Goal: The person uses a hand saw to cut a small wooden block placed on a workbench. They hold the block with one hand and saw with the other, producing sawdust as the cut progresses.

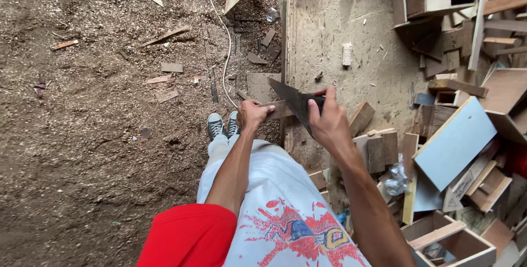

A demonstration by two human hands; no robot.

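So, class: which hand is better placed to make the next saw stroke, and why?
The right hand: it grips the handsaw by its handle, blade on the wood strip. The left hand is pinning that strip at the workbench edge.

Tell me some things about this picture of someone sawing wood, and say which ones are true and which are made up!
1. The right hand holds a handsaw by its handle. True.
2. The left hand is flat on the ground. False: it grips a small piece of wood at the edge of the workbench.
3. The ground is covered in sawdust and wood scraps. True.
4. The person is barefoot. False: they wear sneakers.
5. A light blue board lies among the wood offcuts on the right. True.
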